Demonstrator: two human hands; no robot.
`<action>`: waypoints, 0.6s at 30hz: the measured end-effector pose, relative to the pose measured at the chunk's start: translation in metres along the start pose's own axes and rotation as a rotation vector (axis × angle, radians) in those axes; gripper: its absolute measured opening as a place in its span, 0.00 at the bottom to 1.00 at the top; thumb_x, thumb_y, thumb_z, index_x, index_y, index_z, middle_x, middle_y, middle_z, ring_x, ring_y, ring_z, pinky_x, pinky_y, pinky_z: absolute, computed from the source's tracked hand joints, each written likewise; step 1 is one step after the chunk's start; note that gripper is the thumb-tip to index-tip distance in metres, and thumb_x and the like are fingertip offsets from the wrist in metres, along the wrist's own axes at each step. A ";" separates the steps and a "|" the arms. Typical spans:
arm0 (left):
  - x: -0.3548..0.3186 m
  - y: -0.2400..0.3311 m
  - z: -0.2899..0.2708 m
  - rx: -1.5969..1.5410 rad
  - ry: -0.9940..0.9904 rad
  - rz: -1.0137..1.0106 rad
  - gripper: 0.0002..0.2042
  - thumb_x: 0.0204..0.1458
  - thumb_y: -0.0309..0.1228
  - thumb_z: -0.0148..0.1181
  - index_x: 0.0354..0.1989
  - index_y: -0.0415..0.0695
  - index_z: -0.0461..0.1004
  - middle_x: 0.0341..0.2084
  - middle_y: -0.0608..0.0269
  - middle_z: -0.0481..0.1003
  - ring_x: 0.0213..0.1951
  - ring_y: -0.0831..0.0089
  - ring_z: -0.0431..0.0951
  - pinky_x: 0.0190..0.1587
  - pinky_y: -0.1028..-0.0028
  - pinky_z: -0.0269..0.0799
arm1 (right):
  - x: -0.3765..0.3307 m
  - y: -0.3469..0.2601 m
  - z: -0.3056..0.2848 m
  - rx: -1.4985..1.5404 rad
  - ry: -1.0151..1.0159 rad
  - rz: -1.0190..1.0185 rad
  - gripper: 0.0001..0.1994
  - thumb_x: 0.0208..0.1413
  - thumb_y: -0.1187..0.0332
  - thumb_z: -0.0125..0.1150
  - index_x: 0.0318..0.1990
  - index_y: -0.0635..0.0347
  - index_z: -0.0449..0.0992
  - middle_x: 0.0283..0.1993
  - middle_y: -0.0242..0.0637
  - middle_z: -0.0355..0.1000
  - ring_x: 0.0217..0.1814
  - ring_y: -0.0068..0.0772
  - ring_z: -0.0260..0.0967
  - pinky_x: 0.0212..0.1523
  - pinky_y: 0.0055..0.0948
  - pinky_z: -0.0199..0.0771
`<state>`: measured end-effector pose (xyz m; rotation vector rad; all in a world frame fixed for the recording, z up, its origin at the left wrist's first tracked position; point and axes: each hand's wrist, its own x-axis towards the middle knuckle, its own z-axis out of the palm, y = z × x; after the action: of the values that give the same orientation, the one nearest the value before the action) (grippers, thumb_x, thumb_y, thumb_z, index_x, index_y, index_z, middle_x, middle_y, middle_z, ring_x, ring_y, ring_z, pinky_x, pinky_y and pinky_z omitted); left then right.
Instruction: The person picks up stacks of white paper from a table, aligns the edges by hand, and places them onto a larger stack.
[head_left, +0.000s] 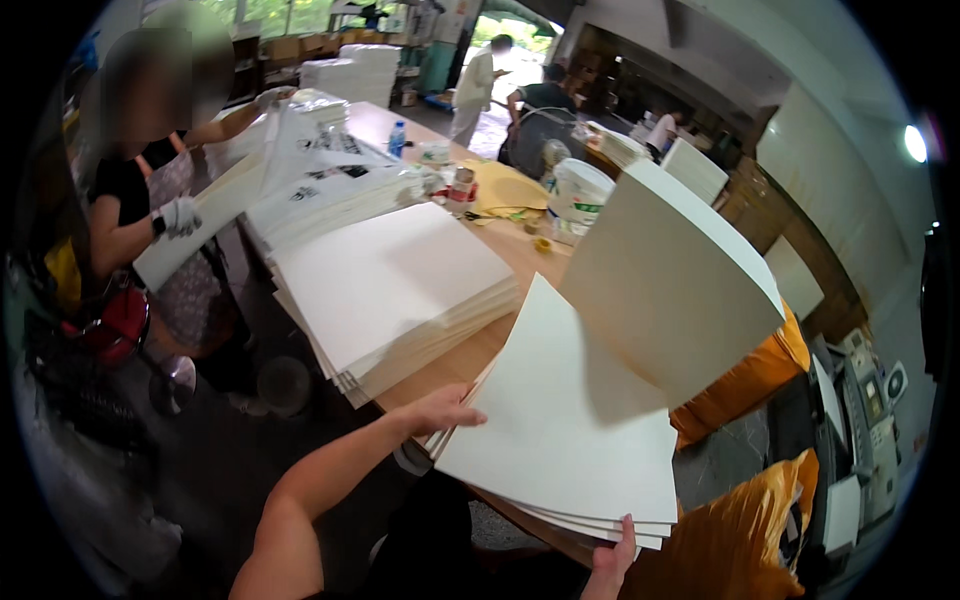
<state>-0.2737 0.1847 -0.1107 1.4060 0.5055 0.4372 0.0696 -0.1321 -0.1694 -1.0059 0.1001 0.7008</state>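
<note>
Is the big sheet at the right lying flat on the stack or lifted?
Lifted: the big sheet stands tilted above the near stack, casting a shadow on it.

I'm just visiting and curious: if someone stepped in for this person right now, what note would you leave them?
Left hand: flat on the left edge of the near stack of white sheets, not gripping.
Right hand: at the stack's front edge; grip unclear.
One sheet stands raised, bent, above the stack's right side; what lifts it is hidden.
A second, taller stack lies further left on the wooden table.
A gloved co-worker handles sheets at the far left.
Done: two stacks built. Left: cannot tell.
</note>
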 end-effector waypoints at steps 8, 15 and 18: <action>-0.188 -0.050 0.014 -0.270 0.587 0.112 0.26 0.57 0.28 0.65 0.64 0.36 0.69 0.53 0.58 0.77 0.55 0.69 0.76 0.61 0.67 0.70 | -0.016 0.029 0.104 -0.175 -0.385 -0.014 0.29 0.62 0.77 0.60 0.70 0.64 0.61 0.65 0.42 0.68 0.66 0.44 0.68 0.66 0.47 0.72; -0.177 -0.003 -0.077 -0.463 0.974 0.425 0.23 0.56 0.26 0.59 0.61 0.32 0.70 0.49 0.52 0.79 0.52 0.59 0.81 0.59 0.62 0.75 | 0.044 0.099 0.366 -0.107 -0.787 0.165 0.24 0.57 0.77 0.71 0.60 0.60 0.72 0.58 0.35 0.74 0.57 0.35 0.73 0.61 0.40 0.76; -0.148 0.003 -0.141 -0.539 0.955 0.473 0.24 0.58 0.29 0.57 0.62 0.31 0.68 0.53 0.48 0.78 0.53 0.54 0.80 0.60 0.58 0.75 | 0.091 0.132 0.458 -0.113 -0.850 0.281 0.26 0.56 0.75 0.71 0.62 0.58 0.70 0.54 0.35 0.74 0.57 0.34 0.71 0.61 0.38 0.73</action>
<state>-0.4759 0.2148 -0.1093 0.7079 0.7345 1.5383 -0.0434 0.3249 -0.0502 -0.7345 -0.5540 1.3522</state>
